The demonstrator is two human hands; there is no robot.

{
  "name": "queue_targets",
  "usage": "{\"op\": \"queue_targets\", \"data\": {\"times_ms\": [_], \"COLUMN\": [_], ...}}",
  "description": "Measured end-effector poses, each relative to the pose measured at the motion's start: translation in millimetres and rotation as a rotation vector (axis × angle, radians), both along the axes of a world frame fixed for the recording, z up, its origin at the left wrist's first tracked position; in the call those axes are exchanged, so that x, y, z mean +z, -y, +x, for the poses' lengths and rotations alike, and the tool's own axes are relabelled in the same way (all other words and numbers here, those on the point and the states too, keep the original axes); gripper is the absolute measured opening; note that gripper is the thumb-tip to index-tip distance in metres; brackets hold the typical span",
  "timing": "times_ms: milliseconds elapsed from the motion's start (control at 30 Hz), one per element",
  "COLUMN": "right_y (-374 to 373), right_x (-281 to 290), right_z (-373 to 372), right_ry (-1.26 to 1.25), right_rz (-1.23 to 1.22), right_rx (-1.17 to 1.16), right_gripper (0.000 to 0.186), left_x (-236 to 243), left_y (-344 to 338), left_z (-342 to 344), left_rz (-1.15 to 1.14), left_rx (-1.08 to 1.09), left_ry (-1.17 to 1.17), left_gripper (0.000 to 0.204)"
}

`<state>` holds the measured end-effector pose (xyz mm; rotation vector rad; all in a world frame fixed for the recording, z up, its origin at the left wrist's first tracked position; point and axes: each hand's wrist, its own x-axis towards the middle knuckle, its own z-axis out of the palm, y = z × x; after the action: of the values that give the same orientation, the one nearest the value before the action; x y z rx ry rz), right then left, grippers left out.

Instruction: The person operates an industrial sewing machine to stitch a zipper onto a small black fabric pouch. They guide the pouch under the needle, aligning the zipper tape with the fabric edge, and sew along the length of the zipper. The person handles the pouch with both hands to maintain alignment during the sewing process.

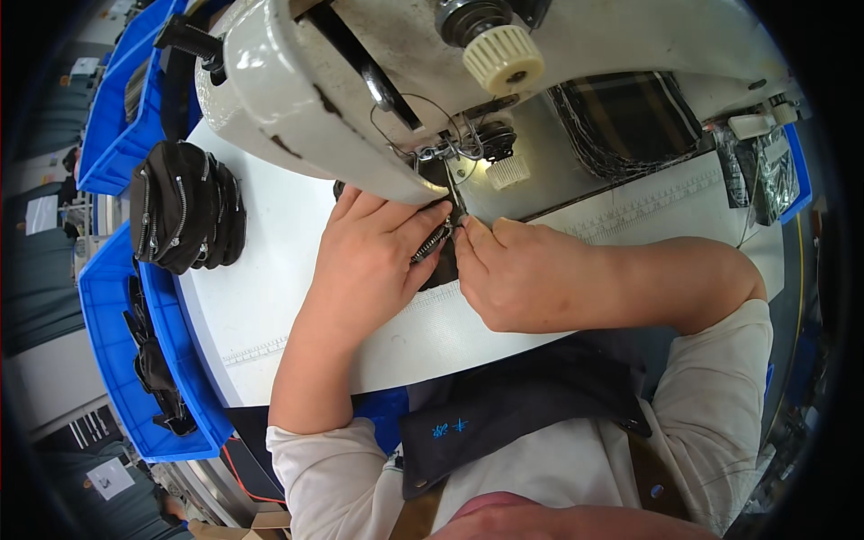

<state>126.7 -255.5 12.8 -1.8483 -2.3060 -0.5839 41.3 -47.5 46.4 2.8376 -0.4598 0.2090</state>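
Under the head of a white sewing machine (288, 108) lies a dark fabric piece with a metal zipper (432, 241). My left hand (369, 256) rests over its left side, with the fingers and thumb closed around the zipper edge. From the right, my right hand (517, 270) pinches the edge of the same piece between thumb and fingertips, close to the left fingertips. Both hands are just in front of the presser foot (438, 151). The fabric under my palms is mostly hidden, and so is the needle's tip.
A stack of dark zippered pieces (184, 209) stands at the table's left. Blue bins (103, 306) line that side, one holding dark parts. Behind my right hand lies a pile of dark checked fabric (627, 121). Measuring scales (643, 209) run along the white table.
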Motion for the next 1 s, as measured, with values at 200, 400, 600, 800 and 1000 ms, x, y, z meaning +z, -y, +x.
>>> {"op": "queue_targets", "data": {"times_ms": [200, 400, 600, 800, 1000], "right_y": [0, 0, 3, -4, -12], "right_x": [-1, 3, 6, -2, -5], "right_z": [-4, -2, -5, 6, 15], "right_ry": [0.014, -0.003, -0.038, 0.054, 0.054], "right_rz": [-0.008, -0.035, -0.203, -0.004, -0.021], "right_rx": [-0.022, -0.005, -0.026, -0.011, -0.064], "right_gripper": [0.024, 0.022, 0.026, 0.02, 0.017], "left_x": [-6, -4, -3, -9, -14], "left_y": [0, 3, 8, 6, 1], "left_z": [0, 0, -4, -1, 8], "left_rz": [-0.047, -0.036, -0.028, -0.054, -0.079], "left_rx": [-0.023, -0.006, 0.035, 0.086, 0.149], "left_ry": [0.011, 0.01, 0.01, 0.028, 0.024], "left_gripper": [0.043, 0.046, 0.045, 0.042, 0.036]}}
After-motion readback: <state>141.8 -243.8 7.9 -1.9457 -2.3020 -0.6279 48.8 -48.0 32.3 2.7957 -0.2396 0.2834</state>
